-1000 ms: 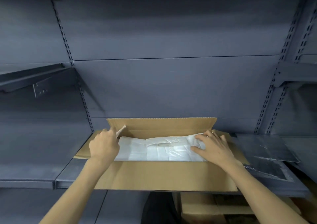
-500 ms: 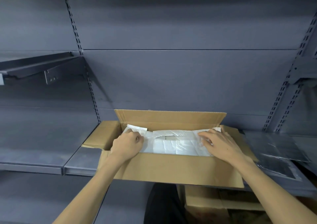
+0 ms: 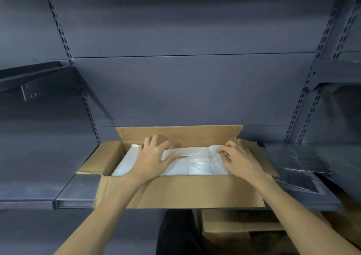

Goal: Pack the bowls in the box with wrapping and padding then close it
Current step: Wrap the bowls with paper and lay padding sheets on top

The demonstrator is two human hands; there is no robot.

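- Padding (image 3: 195, 163): white sheet lying inside box (image 3: 175, 192), flaps open.
- Left hand (image 3: 154, 157): now moving inward from corner, fingers spread, pressing sheet flat.
- Right hand (image 3: 240, 159): still pinching sheet's right edge.
- Closing pending.

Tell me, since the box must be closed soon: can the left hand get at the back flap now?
Probably yes. The left hand lies spread on the wrapping just before the upright back flap, with nothing between them.
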